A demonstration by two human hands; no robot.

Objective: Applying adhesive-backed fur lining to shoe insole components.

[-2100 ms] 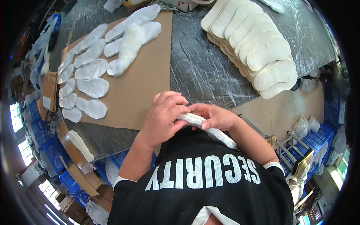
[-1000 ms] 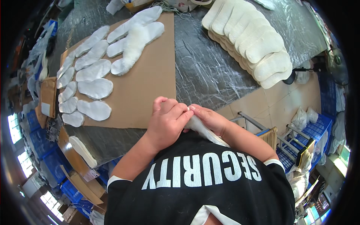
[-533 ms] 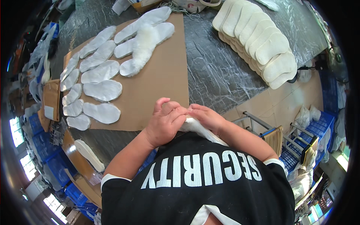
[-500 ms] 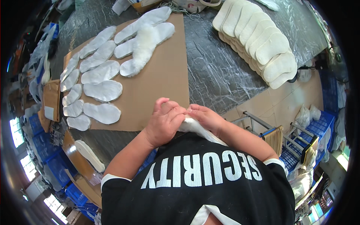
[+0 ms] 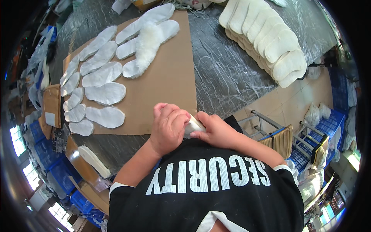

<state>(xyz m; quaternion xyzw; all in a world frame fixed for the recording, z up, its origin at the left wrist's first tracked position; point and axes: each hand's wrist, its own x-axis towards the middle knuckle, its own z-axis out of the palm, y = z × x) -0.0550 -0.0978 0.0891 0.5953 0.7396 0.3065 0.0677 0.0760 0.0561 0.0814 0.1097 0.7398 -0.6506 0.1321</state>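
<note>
Close in front of my chest, my left hand (image 5: 169,127) and my right hand (image 5: 217,132) are both closed on a white insole (image 5: 194,125). Only a short stretch of it shows between my fingers; my hands hide the rest. My right thumb presses along its near side. Ahead and to the left, several white insoles (image 5: 105,93) lie in rows on a brown cardboard sheet (image 5: 162,89). One fluffy insole (image 5: 148,44) rests across others, its long pile showing. At the far right, flat cream insoles (image 5: 276,44) lie in overlapping stacks.
The table (image 5: 228,73) has a dark, crinkled plastic cover. A single thick white sole (image 5: 94,161) lies at the lower left, near a brown box (image 5: 52,106). On the right stand folding chairs (image 5: 278,137) and blue crates (image 5: 328,131). Coiled cord (image 5: 197,12) sits at the back.
The insole's white tail, which hung toward my right forearm, no longer shows there. My right hand has shifted slightly right and down, opening a gap where the insole shows.
</note>
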